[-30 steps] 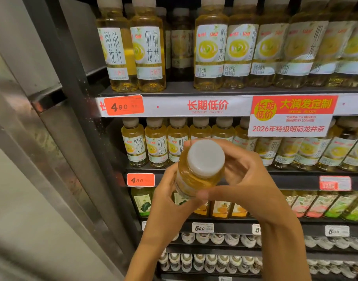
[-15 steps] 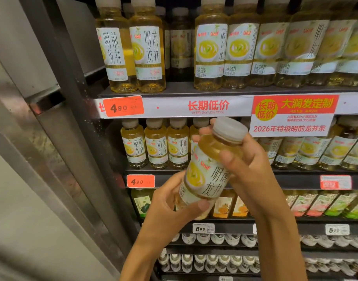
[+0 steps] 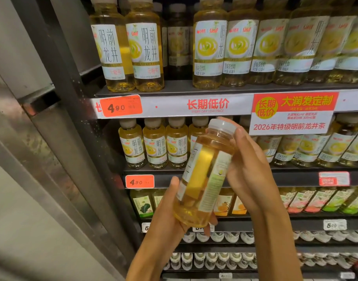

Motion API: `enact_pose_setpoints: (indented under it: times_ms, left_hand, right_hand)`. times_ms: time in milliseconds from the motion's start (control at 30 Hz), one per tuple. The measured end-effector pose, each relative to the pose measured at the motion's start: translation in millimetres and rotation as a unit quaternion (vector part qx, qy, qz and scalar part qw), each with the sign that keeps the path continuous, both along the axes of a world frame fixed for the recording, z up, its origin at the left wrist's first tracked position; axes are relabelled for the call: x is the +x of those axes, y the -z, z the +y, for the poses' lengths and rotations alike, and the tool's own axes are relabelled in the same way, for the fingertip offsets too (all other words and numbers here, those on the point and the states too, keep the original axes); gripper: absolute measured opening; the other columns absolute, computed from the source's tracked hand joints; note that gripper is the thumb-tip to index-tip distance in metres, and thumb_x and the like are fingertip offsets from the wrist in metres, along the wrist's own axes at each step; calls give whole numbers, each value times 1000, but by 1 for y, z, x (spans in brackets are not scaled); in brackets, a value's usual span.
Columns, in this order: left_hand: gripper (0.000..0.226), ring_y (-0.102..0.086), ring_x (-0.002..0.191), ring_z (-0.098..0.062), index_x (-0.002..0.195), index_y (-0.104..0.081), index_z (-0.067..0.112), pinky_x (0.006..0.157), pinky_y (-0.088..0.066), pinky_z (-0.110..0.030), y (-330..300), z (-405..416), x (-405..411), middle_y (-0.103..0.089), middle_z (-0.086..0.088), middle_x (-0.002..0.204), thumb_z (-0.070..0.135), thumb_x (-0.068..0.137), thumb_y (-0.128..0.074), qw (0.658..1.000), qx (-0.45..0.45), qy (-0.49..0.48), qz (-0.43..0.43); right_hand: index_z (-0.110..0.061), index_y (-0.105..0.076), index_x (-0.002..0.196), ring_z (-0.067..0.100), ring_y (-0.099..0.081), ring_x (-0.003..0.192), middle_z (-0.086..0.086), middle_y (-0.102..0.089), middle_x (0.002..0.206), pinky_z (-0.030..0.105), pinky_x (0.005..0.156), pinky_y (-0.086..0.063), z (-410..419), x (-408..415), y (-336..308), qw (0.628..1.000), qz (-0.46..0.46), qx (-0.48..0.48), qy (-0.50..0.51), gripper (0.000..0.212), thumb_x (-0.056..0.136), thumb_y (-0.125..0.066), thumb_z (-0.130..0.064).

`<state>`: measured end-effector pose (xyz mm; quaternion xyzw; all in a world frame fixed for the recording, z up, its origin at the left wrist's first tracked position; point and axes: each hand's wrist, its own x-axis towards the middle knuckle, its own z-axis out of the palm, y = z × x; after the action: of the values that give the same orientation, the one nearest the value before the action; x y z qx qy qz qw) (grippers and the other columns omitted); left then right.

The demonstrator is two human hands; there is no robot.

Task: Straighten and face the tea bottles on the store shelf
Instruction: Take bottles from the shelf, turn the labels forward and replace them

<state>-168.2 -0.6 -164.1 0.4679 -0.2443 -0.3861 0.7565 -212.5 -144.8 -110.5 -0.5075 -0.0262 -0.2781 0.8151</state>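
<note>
I hold one yellow tea bottle (image 3: 204,175) with a white cap in front of the second shelf, tilted with its cap up and to the right. The seam and small-print side of its label faces me. My left hand (image 3: 170,218) cups the bottle's base from below. My right hand (image 3: 249,171) grips its upper body and neck from the right. Behind it, a row of tea bottles (image 3: 153,147) stands on the second shelf (image 3: 255,176). More tea bottles (image 3: 208,47) line the top shelf (image 3: 174,88), their labels turned at differing angles.
A dark metal upright (image 3: 72,122) and a steel panel (image 3: 21,159) bound the shelves on the left. Orange price tags (image 3: 121,106) and a red promotional sign (image 3: 291,112) hang on the shelf edges. Juice bottles (image 3: 326,199) and rows of small capped bottles (image 3: 214,258) fill the lower shelves.
The bottle has tipped from cap-towards-me to near upright and has been turned about its axis: its front label faced me half a second ago, its back seam faces me now.
</note>
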Motion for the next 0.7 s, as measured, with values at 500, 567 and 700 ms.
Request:
enact_pose_setpoints:
  times_ms: [500, 567, 700]
  left_hand:
    - [58, -64, 110, -9, 113, -65, 45, 98, -46, -38, 13, -13, 8, -69, 8, 117, 80, 77, -36, 987, 83, -95, -96]
    - [62, -68, 100, -18, 116, -66, 35, 86, -52, -37, 14, -11, 10, -71, -4, 112, 78, 81, -40, 995, 64, -72, -39]
    - [69, -67, 67, -25, 106, -70, 5, 58, -54, -33, 13, -12, 7, -69, -18, 83, 62, 92, -34, 994, -15, 30, 107]
  right_hand:
    - [-22, -57, 121, 23, -67, 104, 7, -70, 112, 37, 87, -56, 10, 12, 4, 991, 45, -112, 49, 39, 87, -57, -39]
    - [-22, -59, 120, 24, -66, 105, 9, -69, 113, 40, 91, -54, 9, 12, 2, 993, 43, -105, 26, 41, 85, -56, -44]
    - [-16, -58, 118, 27, -67, 99, 12, -71, 103, 36, 83, -56, 12, 15, 0, 998, 19, -41, -41, 41, 85, -53, -39]
